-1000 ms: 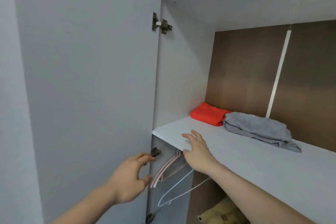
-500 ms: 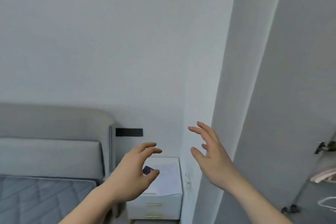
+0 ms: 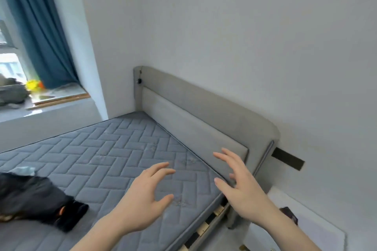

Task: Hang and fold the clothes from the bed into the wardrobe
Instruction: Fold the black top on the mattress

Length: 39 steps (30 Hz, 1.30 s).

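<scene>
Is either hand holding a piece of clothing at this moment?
No, the left hand and right hand hover empty over the mattress, apart from the black garment.

Blue-grey mattress, quilted all over in a herringbone of stitched bricks, with small embroidered motifs scattered here and there. Pale grey headboard, plain, no pattern, a thin darker piping down its right edge. At the mattress's left edge, a black garment, with a flash of orange-tan near its folded end. Wall a flat off-white grey, and on it a black strip just beside the headboard. Deep teal curtain, plain, hanging in folds. Something bright yellow and orange on the grey sill. White nightstand top at the lower right.
</scene>
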### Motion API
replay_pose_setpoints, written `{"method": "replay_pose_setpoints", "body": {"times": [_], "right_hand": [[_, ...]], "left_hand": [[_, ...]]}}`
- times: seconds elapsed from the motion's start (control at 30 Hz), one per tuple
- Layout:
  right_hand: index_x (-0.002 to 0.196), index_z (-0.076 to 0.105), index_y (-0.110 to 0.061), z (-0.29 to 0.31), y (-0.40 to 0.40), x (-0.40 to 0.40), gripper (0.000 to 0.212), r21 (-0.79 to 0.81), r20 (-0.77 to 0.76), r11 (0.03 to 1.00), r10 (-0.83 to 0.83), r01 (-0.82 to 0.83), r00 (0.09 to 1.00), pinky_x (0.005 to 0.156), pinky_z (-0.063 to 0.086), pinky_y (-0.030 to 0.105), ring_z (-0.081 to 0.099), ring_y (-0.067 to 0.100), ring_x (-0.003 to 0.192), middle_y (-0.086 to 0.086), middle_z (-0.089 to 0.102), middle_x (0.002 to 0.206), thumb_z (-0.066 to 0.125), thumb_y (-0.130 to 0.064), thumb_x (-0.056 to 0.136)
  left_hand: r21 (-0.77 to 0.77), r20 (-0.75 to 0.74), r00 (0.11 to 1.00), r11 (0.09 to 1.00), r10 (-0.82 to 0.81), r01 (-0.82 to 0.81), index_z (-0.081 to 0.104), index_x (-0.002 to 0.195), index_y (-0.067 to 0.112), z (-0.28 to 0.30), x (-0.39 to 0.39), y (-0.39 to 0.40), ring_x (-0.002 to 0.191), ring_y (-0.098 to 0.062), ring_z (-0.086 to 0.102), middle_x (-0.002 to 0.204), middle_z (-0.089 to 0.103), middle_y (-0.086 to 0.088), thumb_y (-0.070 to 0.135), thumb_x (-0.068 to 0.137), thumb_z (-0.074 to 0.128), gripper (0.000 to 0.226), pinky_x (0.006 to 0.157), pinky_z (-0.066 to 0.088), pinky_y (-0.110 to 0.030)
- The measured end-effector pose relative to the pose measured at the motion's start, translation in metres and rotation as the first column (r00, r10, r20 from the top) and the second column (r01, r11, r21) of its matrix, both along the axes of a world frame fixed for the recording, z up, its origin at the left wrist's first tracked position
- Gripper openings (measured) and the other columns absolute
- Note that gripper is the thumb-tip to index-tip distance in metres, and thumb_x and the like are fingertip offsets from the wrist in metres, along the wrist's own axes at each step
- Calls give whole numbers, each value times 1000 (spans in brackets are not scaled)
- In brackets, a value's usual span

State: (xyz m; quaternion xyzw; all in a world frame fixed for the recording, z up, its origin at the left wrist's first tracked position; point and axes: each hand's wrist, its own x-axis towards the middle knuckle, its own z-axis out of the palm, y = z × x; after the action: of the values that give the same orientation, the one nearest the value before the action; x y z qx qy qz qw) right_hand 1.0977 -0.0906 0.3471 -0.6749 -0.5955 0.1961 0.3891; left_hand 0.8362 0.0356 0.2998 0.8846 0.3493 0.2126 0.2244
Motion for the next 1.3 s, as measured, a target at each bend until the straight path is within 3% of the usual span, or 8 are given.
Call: {"method": "replay_pose_setpoints", "body": {"times": [0.2, 0.43, 0.63, 0.83, 1.0, 1.13, 1.3], "right_hand": [[145, 42, -51, -35, 100, -68, 58, -81, -34, 951, 297, -299, 954, 124, 31, 40, 23, -11, 147, -35, 21, 158, 66, -25, 99], [143, 39, -58, -78, 182, -140, 57, -170, -52, 796, 581, -581, 812, 123, 31, 36, 27, -11, 145, -37, 20, 157, 63, -32, 99], [148, 40, -44, -99, 223, -220, 56, -252, -64, 647, 731, -719, 680, 124, 30, 36, 29, 1, 148, -23, 26, 159, 64, -28, 100], [146, 40, -49, -117, 259, -305, 58, -271, -78, 554, 802, -787, 592, 122, 31, 29, 33, -14, 138, -35, 28, 151, 66, -28, 98], [145, 42, -48, -150, 283, -388, 59, -291, -136, 557, 781, -778, 610, 118, 36, 28, 35, -8, 141, -32, 32, 151, 67, -27, 96], [140, 42, -49, -182, 300, -462, 58, -352, -176, 588, 723, -729, 668, 108, 44, 27, 44, 2, 134, -24, 36, 149, 68, -24, 95], [146, 43, -37, -227, 322, -527, 59, -452, -186, 637, 618, -625, 764, 105, 39, 22, 47, 8, 127, -17, 39, 145, 67, -19, 95]], "left_hand": [[-68, -97, 944, 944, 316, -323, 46, 143, 46, -27, -105, 24, 144, 1, 31, 155, 27, 30, 45, 91, 69, 57, 119, 24, -21], [-173, -139, 792, 773, 594, -610, 46, 142, 48, -62, -191, 18, 143, -1, 35, 156, 26, 30, 44, 90, 72, 58, 118, 29, -24], [-251, -172, 636, 591, 752, -767, 43, 140, 49, -83, -254, -8, 145, -7, 35, 159, 25, 26, 43, 93, 70, 54, 118, 31, -28], [-273, -174, 514, 460, 840, -845, 43, 140, 50, -96, -336, -14, 145, -7, 35, 160, 24, 25, 46, 93, 68, 53, 117, 34, -33], [-310, -195, 516, 447, 834, -839, 39, 135, 56, -112, -415, 1, 144, -4, 33, 161, 21, 27, 49, 92, 67, 52, 114, 33, -26], [-336, -260, 534, 443, 805, -831, 41, 141, 50, -127, -493, 24, 146, -7, 32, 162, 20, 24, 48, 92, 66, 55, 116, 33, -29], [-365, -368, 588, 469, 720, -804, 41, 148, 39, -163, -572, 65, 147, -14, 35, 165, 19, 15, 43, 93, 66, 60, 117, 33, -30]]}}
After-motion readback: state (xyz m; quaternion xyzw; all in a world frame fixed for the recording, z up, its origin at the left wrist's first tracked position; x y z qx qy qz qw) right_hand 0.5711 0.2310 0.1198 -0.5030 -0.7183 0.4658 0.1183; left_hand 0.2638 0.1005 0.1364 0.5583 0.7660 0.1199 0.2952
